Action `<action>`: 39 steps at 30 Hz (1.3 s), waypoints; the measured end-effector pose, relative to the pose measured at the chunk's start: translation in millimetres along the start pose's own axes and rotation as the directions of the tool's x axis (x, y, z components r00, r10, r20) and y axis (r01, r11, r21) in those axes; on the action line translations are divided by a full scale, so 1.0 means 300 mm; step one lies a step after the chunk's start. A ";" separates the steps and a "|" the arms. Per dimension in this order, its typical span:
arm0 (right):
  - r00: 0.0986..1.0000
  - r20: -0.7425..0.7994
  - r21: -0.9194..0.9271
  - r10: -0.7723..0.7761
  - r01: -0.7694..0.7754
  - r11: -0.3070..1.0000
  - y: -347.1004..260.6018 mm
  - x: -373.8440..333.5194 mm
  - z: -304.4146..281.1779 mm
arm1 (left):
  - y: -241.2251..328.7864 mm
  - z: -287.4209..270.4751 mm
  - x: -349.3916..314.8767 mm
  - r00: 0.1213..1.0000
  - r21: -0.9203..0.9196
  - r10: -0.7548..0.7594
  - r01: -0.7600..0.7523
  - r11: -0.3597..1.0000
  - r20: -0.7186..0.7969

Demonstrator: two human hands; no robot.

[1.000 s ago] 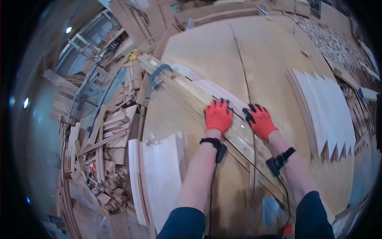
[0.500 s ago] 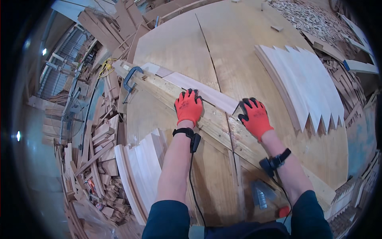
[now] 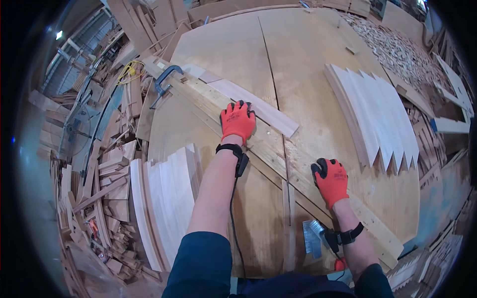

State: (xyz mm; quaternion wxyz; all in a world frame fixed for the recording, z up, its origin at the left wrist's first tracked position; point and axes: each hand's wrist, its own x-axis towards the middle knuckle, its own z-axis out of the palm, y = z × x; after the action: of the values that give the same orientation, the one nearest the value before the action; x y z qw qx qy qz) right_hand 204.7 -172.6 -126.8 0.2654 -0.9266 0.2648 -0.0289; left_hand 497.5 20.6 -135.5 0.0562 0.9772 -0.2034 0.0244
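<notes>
My left hand (image 3: pixel 238 121), in a red glove with black fingertips, lies on a long wooden beam (image 3: pixel 201 102). Its fingers reach forward onto the edge of a pale flat board (image 3: pixel 266 110) that rests along the beam's far side. My right hand (image 3: pixel 331 181), gloved alike, is over the beam's right part, apart from the board. Its fingers are bent, the thumb stands off from them, and nothing shows in the grip. A blue C-clamp (image 3: pixel 163 82) grips the beam near its far left end. Silvery ridged strips (image 3: pixel 313 238) lie on the near side of the table by my right wrist.
Stacked pale boards with pointed ends (image 3: pixel 380 116) lie on the right of the wooden table (image 3: pixel 218 49); another pale stack (image 3: pixel 166 198) is at the left. Offcuts (image 3: pixel 112 198) heap up beside the table. A red object (image 3: pixel 340 263) sits at the near edge. Cables run from both wrists.
My right hand has left the pale board's right end and come back toward me, its fingers more bent. My left hand stays on the beam and board. The view has shifted slightly.
</notes>
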 end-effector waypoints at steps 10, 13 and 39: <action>0.980 -0.054 -0.047 0.191 -0.194 0.980 -0.153 0.236 0.314 | -0.261 0.196 0.261 1.000 -0.037 0.008 -0.007 0.999 0.024; 0.975 -0.075 -0.051 0.208 -0.212 0.976 -0.167 0.274 0.388 | -0.317 0.251 0.303 1.000 -0.021 0.018 -0.018 1.000 0.022; 0.977 -0.096 -0.049 0.190 -0.195 0.980 -0.106 0.627 0.109 | -0.066 0.148 0.621 0.999 -0.060 0.033 -0.033 0.998 -0.008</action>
State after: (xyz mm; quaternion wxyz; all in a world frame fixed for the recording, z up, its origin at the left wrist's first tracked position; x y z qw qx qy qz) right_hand 387.5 -229.3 -155.1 0.2275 -0.9017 0.3657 -0.0375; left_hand 677.1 -40.1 -168.5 0.0858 0.9715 -0.2200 0.0226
